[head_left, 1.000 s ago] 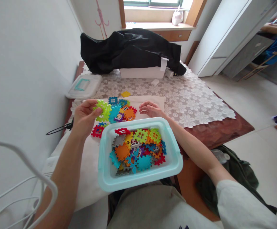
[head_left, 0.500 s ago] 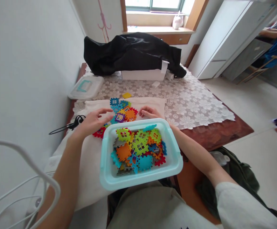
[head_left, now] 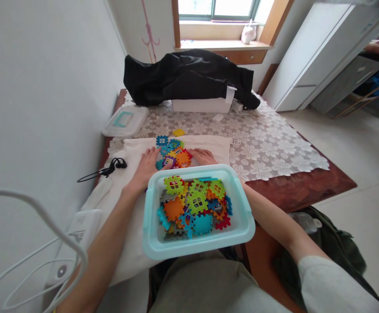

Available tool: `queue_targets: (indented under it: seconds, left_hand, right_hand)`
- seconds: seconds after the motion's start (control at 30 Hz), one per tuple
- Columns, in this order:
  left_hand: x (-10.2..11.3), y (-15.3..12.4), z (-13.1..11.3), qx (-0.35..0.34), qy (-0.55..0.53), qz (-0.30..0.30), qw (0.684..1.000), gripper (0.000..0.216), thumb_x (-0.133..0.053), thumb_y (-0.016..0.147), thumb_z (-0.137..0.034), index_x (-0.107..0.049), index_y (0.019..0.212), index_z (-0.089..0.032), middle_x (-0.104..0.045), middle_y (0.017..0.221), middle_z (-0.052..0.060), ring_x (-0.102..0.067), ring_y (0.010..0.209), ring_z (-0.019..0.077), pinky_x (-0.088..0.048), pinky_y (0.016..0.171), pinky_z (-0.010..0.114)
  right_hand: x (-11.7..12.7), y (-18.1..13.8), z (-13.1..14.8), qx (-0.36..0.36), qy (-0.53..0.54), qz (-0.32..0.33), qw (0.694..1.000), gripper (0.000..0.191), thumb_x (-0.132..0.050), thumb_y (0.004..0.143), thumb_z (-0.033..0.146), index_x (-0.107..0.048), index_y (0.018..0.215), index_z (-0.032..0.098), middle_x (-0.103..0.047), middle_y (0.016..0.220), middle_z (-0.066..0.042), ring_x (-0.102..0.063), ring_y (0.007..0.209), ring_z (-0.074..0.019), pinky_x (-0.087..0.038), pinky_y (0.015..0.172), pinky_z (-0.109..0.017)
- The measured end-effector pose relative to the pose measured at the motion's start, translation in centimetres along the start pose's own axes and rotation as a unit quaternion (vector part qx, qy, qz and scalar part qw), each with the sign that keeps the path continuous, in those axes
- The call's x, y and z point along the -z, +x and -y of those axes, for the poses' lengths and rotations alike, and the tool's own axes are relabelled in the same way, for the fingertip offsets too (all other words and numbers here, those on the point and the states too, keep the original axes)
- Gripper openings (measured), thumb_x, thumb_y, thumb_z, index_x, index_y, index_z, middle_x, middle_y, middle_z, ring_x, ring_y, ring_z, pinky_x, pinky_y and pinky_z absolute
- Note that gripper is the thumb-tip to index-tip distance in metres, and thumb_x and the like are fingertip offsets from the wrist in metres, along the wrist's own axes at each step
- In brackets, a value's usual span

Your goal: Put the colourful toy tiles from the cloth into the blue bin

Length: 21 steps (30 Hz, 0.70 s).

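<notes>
One table [head_left: 334,184] fills the middle, with lace [head_left: 264,143] over much of its top. A black cover [head_left: 192,78] lies across the far end, draped on a white box [head_left: 202,106]. White cloth [head_left: 205,142] spreads over the near left side. The dark backpack [head_left: 334,237] sits low at right. Between body and heap stands the blue tub [head_left: 197,249], holding bright pieces [head_left: 197,203]; it hides part of the right wrist. The lid [head_left: 135,124] lies flat at far left. A white cable [head_left: 29,201] loops in front of the left forearm.

The left hand [head_left: 148,166] is palm down, fingers spread, at the heap's left side. The right hand [head_left: 204,156] stretches its fingers to the right side; whether they grip anything, I cannot tell. The heap [head_left: 183,158] sits on the cloth between both hands. Black earphones [head_left: 115,165] lie left; one yellow piece [head_left: 178,132] lies beyond the heap, near a small white adapter [head_left: 218,118].
</notes>
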<state>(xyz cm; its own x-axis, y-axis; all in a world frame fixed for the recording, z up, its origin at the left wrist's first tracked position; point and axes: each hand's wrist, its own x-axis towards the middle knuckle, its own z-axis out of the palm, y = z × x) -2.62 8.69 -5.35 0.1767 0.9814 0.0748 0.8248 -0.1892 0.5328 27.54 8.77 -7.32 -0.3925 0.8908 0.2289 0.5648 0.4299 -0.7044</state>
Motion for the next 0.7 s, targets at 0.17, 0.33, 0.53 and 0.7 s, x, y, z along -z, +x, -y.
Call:
queue_targets:
  seconds: [0.17,0.33,0.53,0.7]
  left_hand:
    - [1.1,-0.4,-2.1,0.004,-0.166,-0.078,0.983,0.076,-0.061,0.102,-0.068,-0.065,0.156,-0.015,-0.068,0.163,0.022,-0.064,0.153,0.0390,-0.046,0.133,0.056]
    - [5.2,-1.2,-1.7,0.022,-0.106,-0.057,0.992,0.069,-0.069,0.092,-0.073,-0.078,0.133,-0.019,-0.081,0.143,0.018,-0.074,0.134,0.0400,-0.053,0.125,0.058]
    - [6.0,-6.0,0.1,-0.013,-0.056,0.054,0.997,0.088,-0.074,0.084,-0.070,-0.068,0.152,-0.015,-0.064,0.166,0.024,-0.060,0.155,0.0467,-0.044,0.134,0.062]
    - [3.8,-9.6,0.9,-0.049,-0.033,0.009,0.998,0.081,-0.066,0.095,-0.062,-0.058,0.165,-0.022,-0.044,0.184,0.020,-0.038,0.172,0.0454,-0.032,0.141,0.067]
  right_hand:
    - [0.0,0.7,0.3,0.018,-0.041,0.031,0.999,0.045,-0.075,0.109,0.045,-0.070,0.145,0.018,-0.069,0.150,-0.012,-0.070,0.134,-0.0346,-0.062,0.112,-0.057]
    - [0.1,1.1,-0.2,0.034,-0.066,0.056,0.996,0.045,-0.074,0.109,0.045,-0.070,0.145,0.018,-0.069,0.151,-0.012,-0.070,0.135,-0.0344,-0.062,0.113,-0.058]
    - [-0.5,1.0,-1.3,0.042,-0.078,0.082,0.993,0.051,-0.071,0.110,0.046,-0.066,0.154,0.020,-0.063,0.163,-0.014,-0.060,0.152,-0.0380,-0.047,0.128,-0.067]
    - [-0.2,0.8,-2.1,0.048,-0.088,0.126,0.987,0.056,-0.063,0.113,0.041,-0.057,0.167,0.028,-0.055,0.177,-0.011,-0.040,0.172,-0.0353,-0.016,0.145,-0.066]
